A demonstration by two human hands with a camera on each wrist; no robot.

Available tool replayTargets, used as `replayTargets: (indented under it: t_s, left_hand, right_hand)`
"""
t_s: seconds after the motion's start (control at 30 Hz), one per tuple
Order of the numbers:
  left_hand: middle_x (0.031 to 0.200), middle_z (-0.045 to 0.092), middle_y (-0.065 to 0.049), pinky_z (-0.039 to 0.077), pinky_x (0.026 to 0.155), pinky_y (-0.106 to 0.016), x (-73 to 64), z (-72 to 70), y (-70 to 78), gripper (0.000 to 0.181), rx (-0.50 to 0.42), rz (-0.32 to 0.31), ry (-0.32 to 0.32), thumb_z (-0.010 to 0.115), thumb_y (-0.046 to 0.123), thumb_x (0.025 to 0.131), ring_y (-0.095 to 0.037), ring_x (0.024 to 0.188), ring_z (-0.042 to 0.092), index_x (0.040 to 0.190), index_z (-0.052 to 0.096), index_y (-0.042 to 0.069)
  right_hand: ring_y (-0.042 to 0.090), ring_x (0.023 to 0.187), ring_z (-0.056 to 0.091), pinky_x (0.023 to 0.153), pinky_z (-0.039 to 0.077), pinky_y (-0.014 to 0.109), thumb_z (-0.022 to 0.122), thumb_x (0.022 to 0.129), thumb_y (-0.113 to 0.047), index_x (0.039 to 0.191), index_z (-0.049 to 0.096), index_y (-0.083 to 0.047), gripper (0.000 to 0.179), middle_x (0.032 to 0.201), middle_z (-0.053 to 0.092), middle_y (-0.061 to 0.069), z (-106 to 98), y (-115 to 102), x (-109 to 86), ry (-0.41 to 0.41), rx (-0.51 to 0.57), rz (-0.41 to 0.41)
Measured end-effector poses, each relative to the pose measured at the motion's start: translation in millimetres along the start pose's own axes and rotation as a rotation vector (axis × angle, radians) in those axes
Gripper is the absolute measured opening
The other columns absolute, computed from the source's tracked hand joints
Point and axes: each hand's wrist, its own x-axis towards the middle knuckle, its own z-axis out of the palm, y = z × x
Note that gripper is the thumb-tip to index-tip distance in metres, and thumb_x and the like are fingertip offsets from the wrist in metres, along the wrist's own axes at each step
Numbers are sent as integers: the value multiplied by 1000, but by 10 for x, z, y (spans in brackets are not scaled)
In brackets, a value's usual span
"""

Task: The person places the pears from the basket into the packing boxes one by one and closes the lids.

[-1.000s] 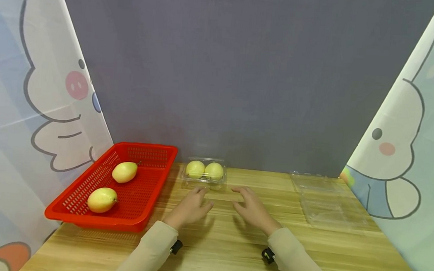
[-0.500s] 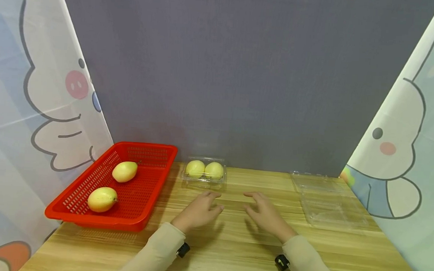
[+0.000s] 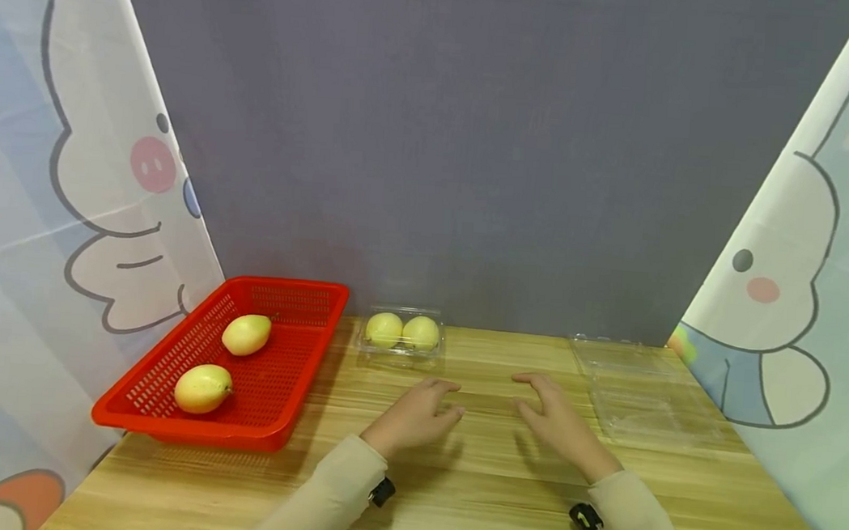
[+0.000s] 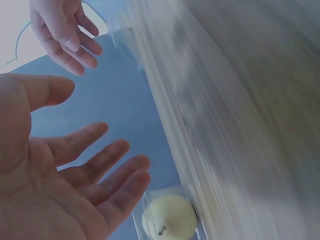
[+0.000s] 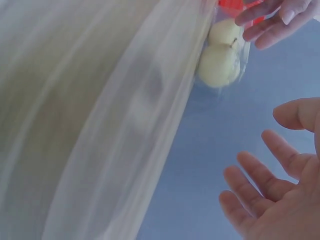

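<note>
My left hand (image 3: 418,415) hovers over the middle of the table, fingers relaxed and apart, holding nothing. To its right, my right hand (image 3: 557,419) is also in the air, fingers loosely bent around nothing. Behind the left hand stands a clear plastic clamshell box (image 3: 400,359) with pale yellow pears (image 3: 420,333) inside; it also shows in both wrist views. Nearest my right hand is another clear plastic clamshell (image 3: 649,412), lying opened out with no fruit in it. Both palms face each other with a gap between them.
At the left, a red plastic basket (image 3: 276,430) holds a yellow pear (image 3: 247,335) at the back and another pear (image 3: 203,389) in front. A grey cloth screen (image 3: 475,155) closes off the table's far edge. Printed curtains (image 3: 769,351) flank the wooden table (image 3: 482,512).
Both hands have moved to the right, away from the filled box, and the gap between them has widened slightly. The basket, pears and clamshells have stayed in place.
</note>
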Motion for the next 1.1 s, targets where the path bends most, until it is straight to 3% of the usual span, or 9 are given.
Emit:
replayTargets:
  t_s: [0.07, 0.3, 0.9, 1.1]
  left_hand:
    - [141, 52, -15, 52, 94, -39, 15, 19, 43, 51, 3, 25, 9, 55, 39, 103, -16, 101, 65, 142, 55, 5]
    - [141, 55, -6, 49, 100, -39, 111, 98, 183, 48, -27, 58, 23, 52, 40, 104, -24, 124, 56, 142, 56, 10]
    - [139, 57, 4, 50, 94, -31, 332, 288, 428, 45, -80, 88, -21, 52, 39, 104, -17, 121, 57, 142, 57, 16]
    - [140, 56, 8, 50, 95, -29, 426, 320, 531, 45, -104, 73, -46, 51, 41, 104, -16, 122, 57, 142, 57, 17]
  right_hand:
    - [44, 123, 52, 101, 43, 60, 63, 97, -4, 132, 58, 4, 36, 131, 58, 22, -53, 38, -16, 18, 9, -10]
    - [42, 116, 57, 95, 47, 58, 63, 97, -6, 129, 62, 1, 32, 127, 63, 19, -271, 142, -113, 78, -51, -8]
    - [52, 115, 52, 85, 48, 66, 58, 101, -9, 129, 60, 5, 32, 129, 57, 29, -744, 443, -356, 131, -67, 58]
    - [53, 112, 54, 80, 51, 64, 59, 99, -7, 128, 61, 5, 32, 127, 58, 32, -855, 556, -401, 157, -126, 85]
